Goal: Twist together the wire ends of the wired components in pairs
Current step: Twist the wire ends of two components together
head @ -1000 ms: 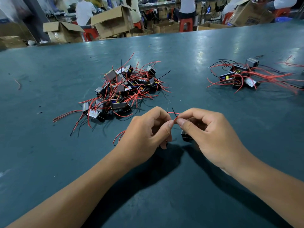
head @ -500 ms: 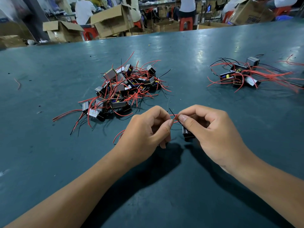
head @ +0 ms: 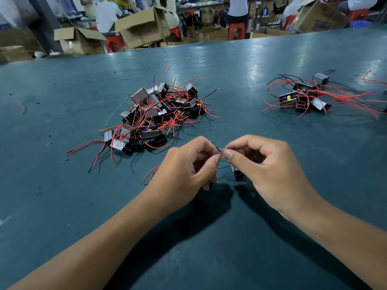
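Observation:
My left hand (head: 186,166) and my right hand (head: 270,170) meet over the middle of the dark green table (head: 62,206). Thumb and forefinger of each hand pinch the thin red and black wire ends (head: 220,151) where the fingertips touch. A small black component (head: 237,172) hangs below my right thumb, mostly hidden. Red leads (head: 149,173) trail out to the left from under my left hand. Behind my hands lies a big pile of black box-shaped components with red wires (head: 155,114). A smaller group of the same components (head: 303,97) lies at the right.
A loose red wire scrap (head: 22,106) lies at the far left of the table. More red wires (head: 370,80) reach in from the right edge. Beyond the table's far edge stand open cardboard boxes (head: 142,28), red stools and several people.
Both hands have stayed in place over the table. My fingertips have shifted slightly along the pinched wire ends, and a short black wire tip now shows between them.

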Tool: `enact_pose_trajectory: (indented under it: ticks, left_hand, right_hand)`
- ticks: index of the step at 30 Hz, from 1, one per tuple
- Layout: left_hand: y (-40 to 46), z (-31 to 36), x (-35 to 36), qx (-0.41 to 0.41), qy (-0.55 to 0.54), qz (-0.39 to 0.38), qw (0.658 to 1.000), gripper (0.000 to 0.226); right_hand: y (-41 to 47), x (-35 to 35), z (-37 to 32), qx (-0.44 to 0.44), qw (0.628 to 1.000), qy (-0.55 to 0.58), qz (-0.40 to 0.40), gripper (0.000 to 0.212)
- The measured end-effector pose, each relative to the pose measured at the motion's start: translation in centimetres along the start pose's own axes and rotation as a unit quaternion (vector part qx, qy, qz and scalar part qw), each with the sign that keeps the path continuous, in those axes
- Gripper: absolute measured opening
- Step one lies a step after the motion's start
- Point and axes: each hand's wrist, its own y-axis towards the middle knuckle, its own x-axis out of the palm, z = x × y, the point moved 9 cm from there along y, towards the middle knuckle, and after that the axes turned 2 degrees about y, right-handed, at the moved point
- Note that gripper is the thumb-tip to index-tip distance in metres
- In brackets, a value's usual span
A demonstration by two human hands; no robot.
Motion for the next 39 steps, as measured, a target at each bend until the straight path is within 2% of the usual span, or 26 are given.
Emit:
enact_pose_trajectory:
  ticks: [13, 16, 20, 25, 29, 32, 39]
  left_hand:
    - [0.0, 0.6, -0.1, 0.007, 0.015, 0.009, 1.0, 0.009]
    - [-0.1, 1.2, -0.7, 0.023, 0.031, 0.033, 0.999, 0.005]
    - [0.0, 3.9, -2.1, 0.116, 0.124, 0.103, 0.98, 0.016]
    - [-0.1, 5.4, -1.8, 0.173, 0.236, 0.093, 0.952, 0.008]
    - [0.2, 5.6, -1.8, 0.165, 0.274, 0.059, 0.946, 0.013]
    - [0.4, 5.6, -1.7, 0.139, 0.272, 0.037, 0.952, 0.014]
    - [0.5, 4.6, -1.4, 0.05, 0.196, 0.009, 0.979, 0.021]
  right_hand:
    - [0.1, -0.2, 0.0, -0.014, 1.0, -0.018, 0.006, 0.006]
    - [0.2, -0.2, 0.0, -0.01, 1.0, 0.001, 0.01, 0.007]
    - [0.3, 0.0, -0.1, -0.008, 1.0, 0.009, -0.005, 0.009]
    - [0.0, 0.4, -1.0, -0.039, 0.998, -0.039, -0.026, 0.01]
    - [-0.3, 0.4, -1.6, -0.064, 0.993, -0.094, -0.023, 0.017]
    - [-0.4, 0.6, -2.1, -0.077, 0.991, -0.109, -0.024, 0.013]
    - [-0.6, 0.8, -2.9, -0.109, 0.985, -0.128, -0.026, 0.002]
